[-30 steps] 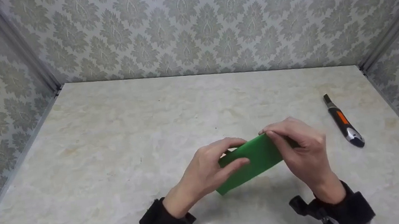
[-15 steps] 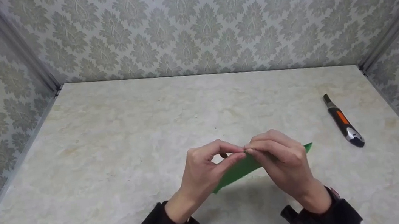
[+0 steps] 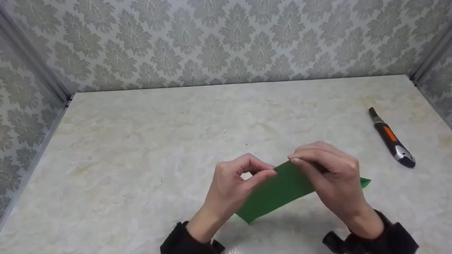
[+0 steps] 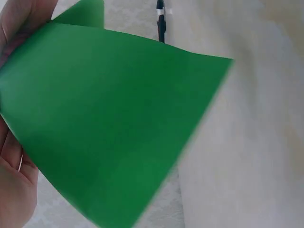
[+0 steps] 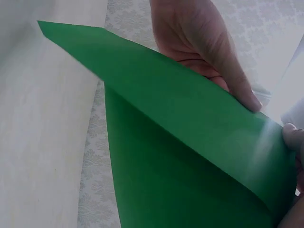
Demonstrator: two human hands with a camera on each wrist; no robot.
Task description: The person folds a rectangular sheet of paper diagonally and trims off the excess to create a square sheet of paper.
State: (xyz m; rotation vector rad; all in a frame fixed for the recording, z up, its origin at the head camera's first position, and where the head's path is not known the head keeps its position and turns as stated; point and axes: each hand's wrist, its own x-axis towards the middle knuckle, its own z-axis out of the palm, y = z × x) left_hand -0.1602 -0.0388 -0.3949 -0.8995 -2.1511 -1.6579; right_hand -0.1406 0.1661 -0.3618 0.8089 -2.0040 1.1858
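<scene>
A sheet of green paper (image 3: 279, 189), folded over along its upper edge, hangs tilted above the table in the head view. My left hand (image 3: 233, 188) pinches that edge between thumb and forefinger; in the right wrist view the left thumb lies along the fold. A short way to the right, my right hand (image 3: 331, 176) pinches the same edge, with a paper corner showing beyond it. In the right wrist view the paper (image 5: 175, 114) shows two layers that spread apart below the fold. The paper (image 4: 114, 114) covers much of the left wrist view.
A utility knife (image 3: 392, 139) with a black and orange handle lies on the pale marbled table (image 3: 144, 132), right of my right hand. Patterned wall panels (image 3: 214, 29) close off the back and both sides.
My right hand first moved left along the fold until its fingertips met the left hand's, then slid back right. The left hand has barely moved. The knife lies where it was.
</scene>
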